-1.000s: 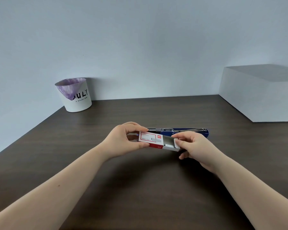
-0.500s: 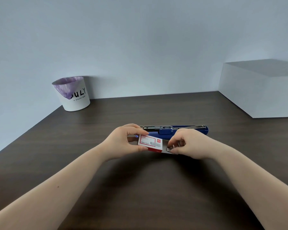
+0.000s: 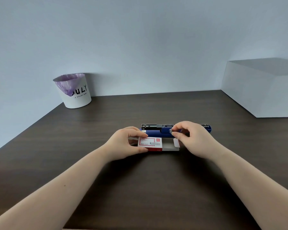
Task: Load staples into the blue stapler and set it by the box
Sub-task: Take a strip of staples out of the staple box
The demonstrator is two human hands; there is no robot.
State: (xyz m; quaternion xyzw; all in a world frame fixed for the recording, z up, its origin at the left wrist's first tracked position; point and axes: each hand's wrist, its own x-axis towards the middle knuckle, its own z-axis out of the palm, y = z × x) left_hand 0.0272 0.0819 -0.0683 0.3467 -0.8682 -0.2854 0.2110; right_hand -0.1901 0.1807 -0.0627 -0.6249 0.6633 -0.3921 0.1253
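A blue stapler (image 3: 154, 132) lies flat on the dark table, opened out, with its metal staple channel (image 3: 156, 125) showing along its far side. Just in front of it sits a small red-and-white staple box (image 3: 150, 144), its inner tray (image 3: 170, 146) slid out to the right. My left hand (image 3: 125, 143) grips the box's left end. My right hand (image 3: 194, 138) hovers over the tray and the stapler, pinching a small grey strip of staples (image 3: 171, 131) between thumb and forefinger.
A white bin (image 3: 73, 92) with a purple liner stands at the table's back left by the wall. A large white box (image 3: 263, 90) sits at the back right. The table (image 3: 140, 188) runs dark brown toward me, with its left edge slanting off.
The tray has slid out of the staple box to the right. My right hand has lifted from the tray's end with a strip of staples pinched in its fingers.
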